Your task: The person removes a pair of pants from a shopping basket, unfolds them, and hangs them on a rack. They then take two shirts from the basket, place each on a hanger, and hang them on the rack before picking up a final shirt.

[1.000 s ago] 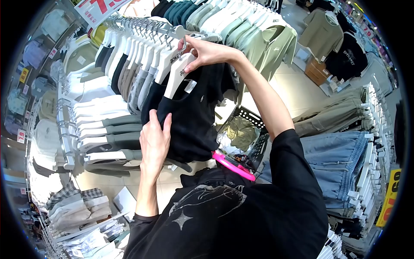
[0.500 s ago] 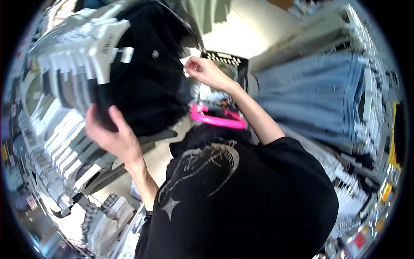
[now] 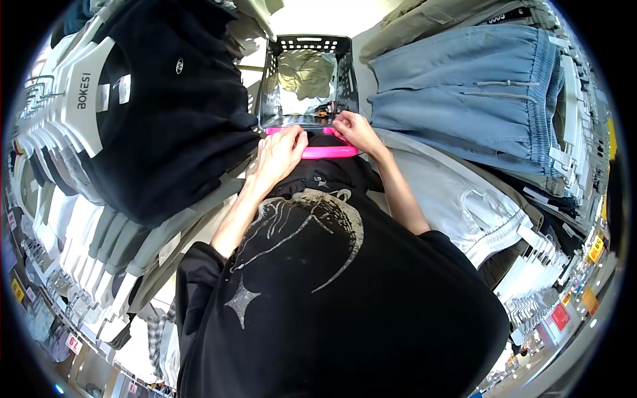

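Note:
A black perforated basket (image 3: 353, 79) stands in front of me, with its pink handle (image 3: 330, 152) on the side nearest my body. Inside lie a crumpled olive garment (image 3: 305, 73), clear plastic and small dark and orange items. My left hand (image 3: 282, 156) is at the left part of the handle, its fingers bent and pressed together; what they hold is hidden. Near the handle's right end is my right hand (image 3: 357, 134), fingers pinched, with their grip too small to make out. The black shirt (image 3: 172, 99) hangs on a white BOKESI hanger (image 3: 83, 96) at the left.
Grey-green and white shirts (image 3: 142, 232) hang on the left rack below the black one. At the right are light blue denim trousers (image 3: 464, 99), pale grey trousers (image 3: 451, 192) and rows of hangers (image 3: 531, 292). Pale floor (image 3: 325, 16) shows beyond the basket.
Both hands have left the black shirt and come together at the basket's pink handle. The view has turned down toward the basket, which now appears centred.

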A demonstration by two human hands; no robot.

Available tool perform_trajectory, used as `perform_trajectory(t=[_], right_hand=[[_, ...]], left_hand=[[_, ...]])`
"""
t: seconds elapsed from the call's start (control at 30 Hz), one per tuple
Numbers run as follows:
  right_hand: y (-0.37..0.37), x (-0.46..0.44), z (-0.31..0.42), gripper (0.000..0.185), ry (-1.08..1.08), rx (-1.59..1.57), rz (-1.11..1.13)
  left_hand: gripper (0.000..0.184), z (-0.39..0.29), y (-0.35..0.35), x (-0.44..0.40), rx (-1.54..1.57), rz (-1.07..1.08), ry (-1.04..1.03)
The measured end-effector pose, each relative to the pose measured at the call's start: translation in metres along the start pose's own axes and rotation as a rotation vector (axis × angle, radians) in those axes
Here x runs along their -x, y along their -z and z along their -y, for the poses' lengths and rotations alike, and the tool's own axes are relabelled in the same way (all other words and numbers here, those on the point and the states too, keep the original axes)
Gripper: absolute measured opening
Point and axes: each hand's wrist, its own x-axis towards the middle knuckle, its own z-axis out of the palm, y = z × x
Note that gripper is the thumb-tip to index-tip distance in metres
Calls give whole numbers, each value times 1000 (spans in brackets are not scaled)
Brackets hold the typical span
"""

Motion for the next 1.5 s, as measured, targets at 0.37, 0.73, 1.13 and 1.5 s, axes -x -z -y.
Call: perform_trajectory(t=[0.37, 0.73, 1.13, 1.5], right_hand=[[-15, -11, -54, 15, -153, -421, 53], [-25, -29, -59, 15, 3, 126, 235], [-101, 111, -17, 31, 79, -47, -246], [-171, 132, -31, 49, 59, -101, -419]], left_hand=[[25, 27, -26, 18, 144, -146, 7], [32, 49, -42, 61, 169, -352, -226], [25, 71, -26, 99, 206, -367, -250], [18, 88, -16, 120, 146, -333, -178]])
